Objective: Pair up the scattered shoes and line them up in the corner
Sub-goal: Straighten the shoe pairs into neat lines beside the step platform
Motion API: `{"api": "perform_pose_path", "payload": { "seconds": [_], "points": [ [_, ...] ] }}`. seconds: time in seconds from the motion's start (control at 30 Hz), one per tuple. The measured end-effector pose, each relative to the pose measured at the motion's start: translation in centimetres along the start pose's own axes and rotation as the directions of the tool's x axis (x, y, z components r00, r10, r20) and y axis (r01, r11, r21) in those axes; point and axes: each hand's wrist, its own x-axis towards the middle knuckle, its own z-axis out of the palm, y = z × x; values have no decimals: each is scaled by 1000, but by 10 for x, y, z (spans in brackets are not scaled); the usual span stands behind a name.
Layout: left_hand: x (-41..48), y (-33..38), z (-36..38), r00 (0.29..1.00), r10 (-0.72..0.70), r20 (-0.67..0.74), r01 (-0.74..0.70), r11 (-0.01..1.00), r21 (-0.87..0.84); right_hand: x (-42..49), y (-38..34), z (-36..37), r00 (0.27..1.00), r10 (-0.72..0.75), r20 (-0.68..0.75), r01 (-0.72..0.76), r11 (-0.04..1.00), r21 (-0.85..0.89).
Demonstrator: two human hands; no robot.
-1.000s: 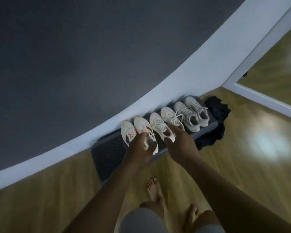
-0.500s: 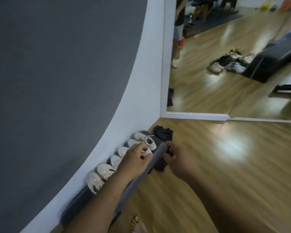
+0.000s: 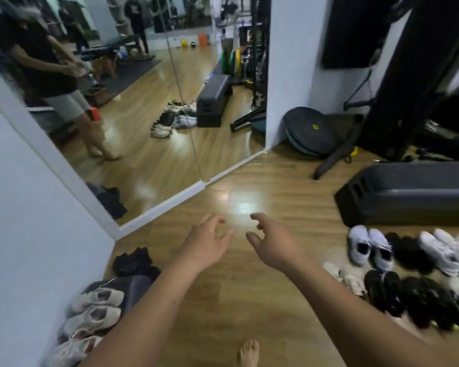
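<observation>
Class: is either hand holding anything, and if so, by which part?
Nothing is held: the left hand and the right hand are both empty, fingers loosely spread above the floor.

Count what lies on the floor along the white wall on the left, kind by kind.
Pale shoes: 3 in view
Grey mat: 1
Black cloth: 1
Total: 5; the forearm may hide more.
</observation>
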Motion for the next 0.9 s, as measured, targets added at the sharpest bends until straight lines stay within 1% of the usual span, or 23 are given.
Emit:
{"api": "perform_pose_path", "payload": {
  "seconds": [0.1, 0.2, 0.3, 0.47, 0.63, 0.8, 0.9],
  "points": [
    [39, 46, 36, 991, 115, 74, -114, 993, -11, 4, 43, -39, 989, 125, -83, -125, 992, 5],
    [74, 88, 69, 964, 225, 142, -221, 974, -39, 11, 81, -75, 960, 238, -147, -240, 971, 8],
    [106, 124, 95, 932, 309, 188, -300, 951, -78, 16, 107, -110, 923, 326, -204, -333, 943, 1],
    [146, 177, 135, 871, 404, 279, -391, 915, -102, 20, 149, -157, 837, 460, -297, -456, 886, 86],
    [158, 231, 186, 769, 487, 414, -486, 866, -117, -4, 195, -189, 729, 562, -391, -550, 821, 154],
    [134, 299, 246, 643, 565, 517, -576, 802, -161, -52, 255, -218, 595, 684, -422, -659, 716, 231],
    [117, 341, 283, 579, 604, 547, -619, 763, -186, -85, 295, -243, 527, 713, -463, -679, 681, 275]
  ]
}}
